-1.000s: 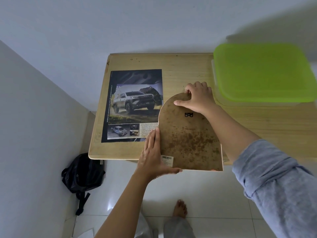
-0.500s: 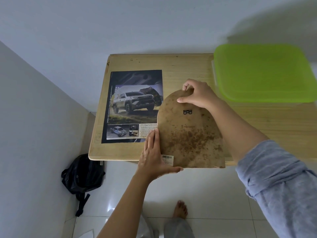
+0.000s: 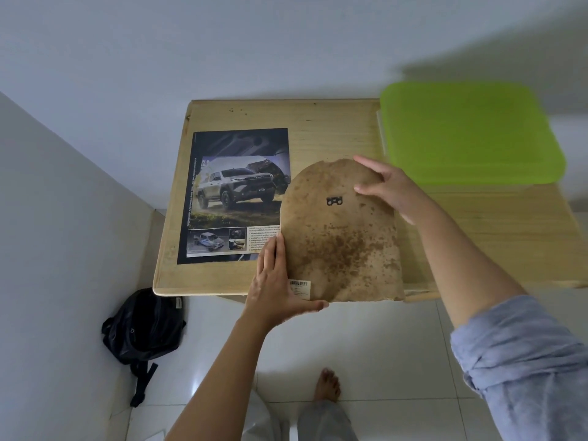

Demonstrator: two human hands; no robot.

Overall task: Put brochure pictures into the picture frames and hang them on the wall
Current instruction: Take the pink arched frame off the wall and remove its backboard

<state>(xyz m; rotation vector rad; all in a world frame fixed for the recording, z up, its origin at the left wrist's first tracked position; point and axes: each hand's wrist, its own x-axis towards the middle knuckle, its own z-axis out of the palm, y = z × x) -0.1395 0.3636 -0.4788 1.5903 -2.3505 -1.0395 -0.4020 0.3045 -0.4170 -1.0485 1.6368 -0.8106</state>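
An arch-topped picture frame (image 3: 342,237) lies back side up at the table's front edge, its brown backing stained, with a small black hanger and a barcode sticker. My left hand (image 3: 276,281) grips its lower left corner. My right hand (image 3: 386,186) holds the upper right of the arch, fingers curled over the rim. A brochure picture (image 3: 237,195) of a grey pickup truck lies flat to the left, its right edge tucked under the frame.
The wooden table (image 3: 334,128) stands against white walls in a corner. A lime-green plastic box lid (image 3: 467,132) covers its back right. A black backpack (image 3: 143,329) sits on the tiled floor at left; a bare foot (image 3: 327,385) stands below.
The frame slid a little away from me onto the table and tipped flatter. My right hand shifted from the arch's top to its upper right rim.
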